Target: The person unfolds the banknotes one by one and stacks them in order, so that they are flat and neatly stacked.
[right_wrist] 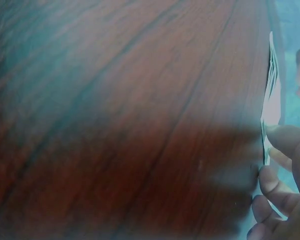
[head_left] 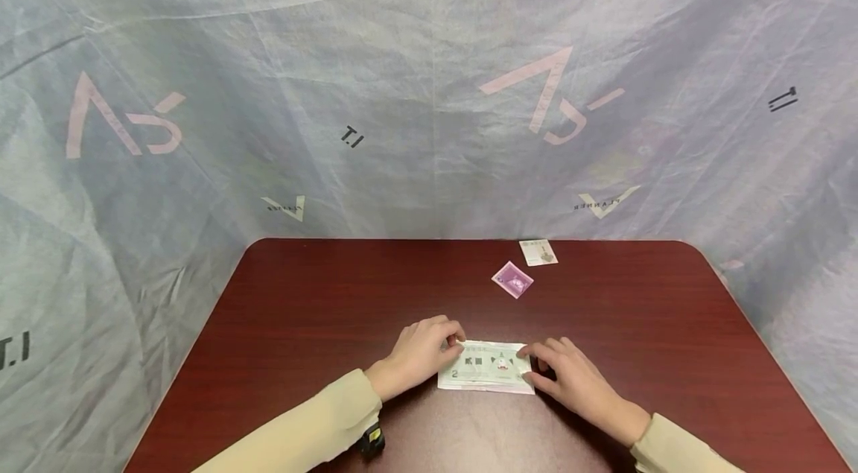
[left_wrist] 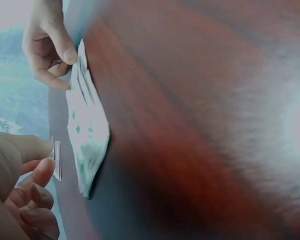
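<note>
A stack of pale green printed notes (head_left: pixel 484 369), marked with a 2, lies flat on the dark red table. At its right end my right hand (head_left: pixel 578 380) holds the stack, thumb near the front corner and index finger near the back one. The left wrist view shows this stack (left_wrist: pixel 87 125) edge-on, its layers slightly fanned. My left hand (head_left: pixel 421 351) hovers at the back left corner with bent fingers. In the left wrist view a gap separates that hand (left_wrist: pixel 27 182) from the paper, and nothing is pinched in it.
Farther back on the table (head_left: pixel 348 294) lie a purple note (head_left: pixel 512 279), turned at an angle, and a pale note (head_left: pixel 538 252) near the far edge. A grey printed cloth (head_left: pixel 429 100) hangs behind and along both sides.
</note>
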